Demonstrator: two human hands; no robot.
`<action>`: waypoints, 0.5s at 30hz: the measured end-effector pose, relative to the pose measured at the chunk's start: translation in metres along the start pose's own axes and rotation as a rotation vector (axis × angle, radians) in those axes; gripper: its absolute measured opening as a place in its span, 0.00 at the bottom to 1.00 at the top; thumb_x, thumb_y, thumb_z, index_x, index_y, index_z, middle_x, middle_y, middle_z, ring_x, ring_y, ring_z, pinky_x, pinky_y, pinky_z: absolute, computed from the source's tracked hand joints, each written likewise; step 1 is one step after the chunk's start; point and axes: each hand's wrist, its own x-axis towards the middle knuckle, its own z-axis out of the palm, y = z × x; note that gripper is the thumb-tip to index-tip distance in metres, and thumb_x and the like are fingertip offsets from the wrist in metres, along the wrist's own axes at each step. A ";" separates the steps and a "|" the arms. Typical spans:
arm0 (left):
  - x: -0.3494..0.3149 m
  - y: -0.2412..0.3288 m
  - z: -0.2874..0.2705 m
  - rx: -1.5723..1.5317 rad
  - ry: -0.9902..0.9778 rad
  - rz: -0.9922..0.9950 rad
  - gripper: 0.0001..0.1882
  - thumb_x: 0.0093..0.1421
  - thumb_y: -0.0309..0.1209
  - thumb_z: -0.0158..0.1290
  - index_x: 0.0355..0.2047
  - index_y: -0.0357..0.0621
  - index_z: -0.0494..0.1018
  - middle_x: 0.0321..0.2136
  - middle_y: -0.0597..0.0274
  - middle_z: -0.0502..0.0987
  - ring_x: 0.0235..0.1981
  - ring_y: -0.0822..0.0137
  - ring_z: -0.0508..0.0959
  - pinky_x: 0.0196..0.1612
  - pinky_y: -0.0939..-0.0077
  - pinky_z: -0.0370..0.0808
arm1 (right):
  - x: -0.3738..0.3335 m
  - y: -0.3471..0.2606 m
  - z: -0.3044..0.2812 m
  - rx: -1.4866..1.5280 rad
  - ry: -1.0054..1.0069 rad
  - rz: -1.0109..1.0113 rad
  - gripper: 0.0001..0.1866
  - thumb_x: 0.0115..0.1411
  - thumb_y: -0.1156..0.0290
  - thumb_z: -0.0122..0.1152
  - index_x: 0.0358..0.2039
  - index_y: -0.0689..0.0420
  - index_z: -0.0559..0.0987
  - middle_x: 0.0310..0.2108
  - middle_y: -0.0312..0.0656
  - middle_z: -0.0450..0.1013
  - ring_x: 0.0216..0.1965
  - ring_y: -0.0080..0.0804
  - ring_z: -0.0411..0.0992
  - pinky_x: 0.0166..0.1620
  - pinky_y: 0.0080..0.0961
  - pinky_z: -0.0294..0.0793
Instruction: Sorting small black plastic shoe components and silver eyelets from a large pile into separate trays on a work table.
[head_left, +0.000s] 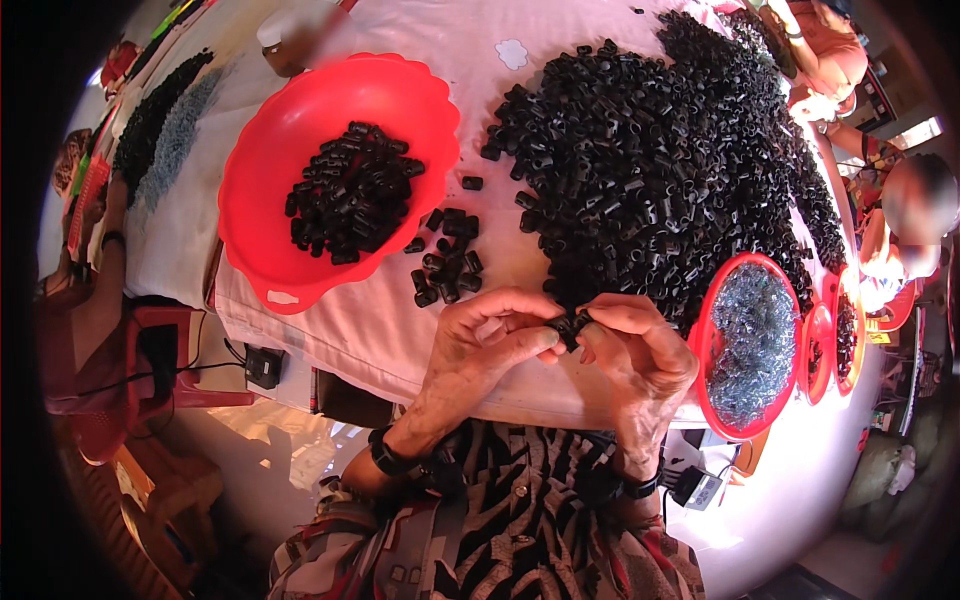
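Note:
Close to the table's front edge, my left hand and my right hand meet, fingertips pinching a small black plastic piece between them. Its exact shape is partly hidden by the fingers. Just beyond the hands spreads a large heap of black tubular plastic parts. To the left, several loose black parts lie on the pink tablecloth. Farther left stands a red scalloped bowl with a pile of similar black parts inside.
Right of my hands, a red basket holds clear bluish small pieces. More red baskets stand beyond it. Other people sit along the right side and at the left. A red plastic stool stands lower left.

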 end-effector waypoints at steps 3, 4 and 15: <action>0.000 0.002 0.001 0.022 0.014 -0.018 0.09 0.62 0.18 0.55 0.43 0.32 0.77 0.37 0.57 0.80 0.36 0.71 0.80 0.41 0.77 0.79 | 0.000 0.005 -0.002 -0.026 -0.010 -0.030 0.13 0.54 0.93 0.58 0.38 0.68 0.81 0.44 0.48 0.76 0.42 0.30 0.77 0.47 0.23 0.78; -0.001 0.002 0.001 0.044 0.024 -0.034 0.09 0.61 0.18 0.56 0.43 0.32 0.77 0.36 0.57 0.80 0.35 0.71 0.80 0.41 0.76 0.79 | 0.001 0.006 -0.002 -0.096 -0.024 -0.063 0.12 0.53 0.92 0.59 0.38 0.67 0.81 0.42 0.48 0.76 0.41 0.29 0.77 0.45 0.22 0.77; -0.002 -0.003 -0.001 -0.048 0.054 -0.038 0.11 0.59 0.16 0.58 0.43 0.31 0.77 0.37 0.56 0.81 0.33 0.70 0.81 0.40 0.78 0.79 | 0.006 0.006 0.006 -0.426 0.002 -0.278 0.10 0.52 0.86 0.65 0.34 0.61 0.80 0.35 0.47 0.78 0.33 0.32 0.78 0.36 0.23 0.77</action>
